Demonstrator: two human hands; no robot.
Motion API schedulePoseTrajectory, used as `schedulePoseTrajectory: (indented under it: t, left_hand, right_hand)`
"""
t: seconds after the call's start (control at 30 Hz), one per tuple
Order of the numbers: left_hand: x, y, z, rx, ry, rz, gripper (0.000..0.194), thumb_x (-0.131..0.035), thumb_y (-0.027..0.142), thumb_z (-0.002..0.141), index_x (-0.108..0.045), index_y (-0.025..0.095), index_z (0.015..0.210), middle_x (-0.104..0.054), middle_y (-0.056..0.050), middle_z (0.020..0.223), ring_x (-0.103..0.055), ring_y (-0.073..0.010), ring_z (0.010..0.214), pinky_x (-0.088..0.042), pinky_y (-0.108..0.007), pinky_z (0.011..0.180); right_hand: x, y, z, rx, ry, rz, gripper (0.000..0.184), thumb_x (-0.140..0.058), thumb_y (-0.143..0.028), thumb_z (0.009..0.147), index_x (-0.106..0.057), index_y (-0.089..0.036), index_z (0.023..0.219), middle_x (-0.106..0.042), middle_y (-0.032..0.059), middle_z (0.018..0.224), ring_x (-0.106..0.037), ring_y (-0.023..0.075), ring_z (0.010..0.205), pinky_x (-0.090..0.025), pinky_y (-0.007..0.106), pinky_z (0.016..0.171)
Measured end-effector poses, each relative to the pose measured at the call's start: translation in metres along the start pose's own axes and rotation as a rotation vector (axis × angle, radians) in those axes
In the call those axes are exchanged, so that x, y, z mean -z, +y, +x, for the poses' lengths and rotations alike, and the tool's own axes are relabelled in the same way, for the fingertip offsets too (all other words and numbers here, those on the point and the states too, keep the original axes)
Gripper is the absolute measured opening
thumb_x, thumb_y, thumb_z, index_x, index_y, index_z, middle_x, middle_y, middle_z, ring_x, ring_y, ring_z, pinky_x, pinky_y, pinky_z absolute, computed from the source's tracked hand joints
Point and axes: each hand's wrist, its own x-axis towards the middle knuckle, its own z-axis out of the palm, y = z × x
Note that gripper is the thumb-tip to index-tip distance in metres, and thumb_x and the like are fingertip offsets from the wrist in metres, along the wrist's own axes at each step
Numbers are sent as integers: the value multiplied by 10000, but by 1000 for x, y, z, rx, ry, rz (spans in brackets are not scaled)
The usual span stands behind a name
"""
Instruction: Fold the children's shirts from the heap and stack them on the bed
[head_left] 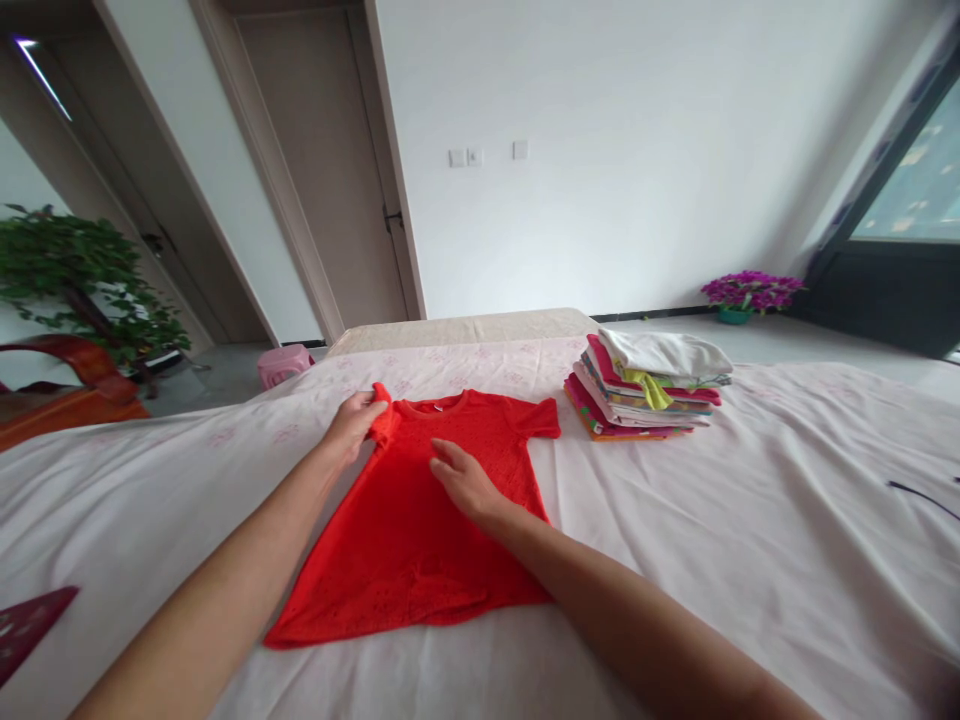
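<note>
A red short-sleeved T-shirt [405, 520] lies spread out on the pale bedsheet [622, 560], its neckline facing away from me. My left hand [352, 422] pinches the shirt's left sleeve between thumb and fingers, and the sleeve's edge is raised a little off the sheet. Over the upper middle of the shirt is my right hand [465, 480], fingers stretched out and holding nothing. Whether its fingertips touch the fabric I cannot tell. The right sleeve lies flat, and the hem is slightly wrinkled near me.
Right of the shirt stands a stack of folded clothes [645, 390]. A dark red item [34, 630] lies at the left edge, a thin black cord [926, 495] at the right. Beyond are a pink stool [285, 365], a wooden armrest [75, 370] and purple flowers [752, 290].
</note>
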Motion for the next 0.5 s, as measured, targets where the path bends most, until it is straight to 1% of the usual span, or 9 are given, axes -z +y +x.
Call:
schedulePoseTrajectory:
  t: [0.07,0.13,0.2,0.27,0.33,0.37,0.43,0.5]
  left_hand:
    - [-20,3,-10,8,-137,-6,565,-684,411,778,-565,104,1237,-710,-74,938,-661,-176,796,-515,-289,718]
    - [-32,0,-22,17,-229,7,581,-739,425,691,-610,99,1155,-710,-81,896,-664,-192,799,-510,-299,722]
    - [-33,-7,-34,11,-246,21,574,-738,445,660,-623,97,1102,-694,-79,889,-652,-196,825,-495,-297,738]
    - [-21,-18,-47,-23,-210,65,553,-704,478,672,-617,108,1073,-667,-68,907,-630,-191,840,-477,-294,759]
    - [0,-32,-66,-79,-170,210,523,-657,515,705,-606,128,1053,-640,-55,919,-613,-187,829,-469,-301,775]
    - [12,-39,-77,-110,-162,329,500,-633,527,726,-601,144,1047,-632,-48,919,-611,-188,818,-468,-306,778]
    - [34,-50,-103,-145,-168,593,446,-624,508,736,-590,183,1040,-637,-39,936,-620,-200,837,-465,-310,781]
    - [52,-57,-130,-165,-167,811,345,-610,418,744,-574,218,1023,-648,-41,1029,-630,-211,938,-453,-304,812]
  right_hand:
    - [5,1,9,-167,79,257,535,-454,-272,914,-450,-176,1441,-454,114,1503,-488,218,1329,-435,366,1071]
    - [12,1,13,-272,91,454,553,-480,-235,883,-440,-191,1433,-457,118,1492,-523,219,1292,-503,339,988]
    - [18,1,12,-327,84,575,582,-507,-194,848,-429,-175,1424,-475,141,1464,-549,213,1258,-536,302,922]
    - [22,1,11,-348,80,597,616,-534,-168,814,-415,-157,1418,-471,162,1455,-569,211,1225,-559,277,855]
    - [24,1,14,-337,64,492,612,-550,-167,793,-431,-160,1393,-512,161,1409,-607,210,1156,-575,263,766]
    - [24,0,18,-312,49,361,571,-544,-177,797,-461,-166,1362,-567,147,1344,-634,204,1095,-574,254,719]
    - [26,0,32,-245,30,7,443,-519,-209,821,-539,-173,1262,-669,105,1159,-669,191,956,-555,245,661]
    - [28,-2,50,-191,34,-294,334,-516,-257,840,-598,-169,1152,-702,83,1037,-672,192,884,-540,267,682]
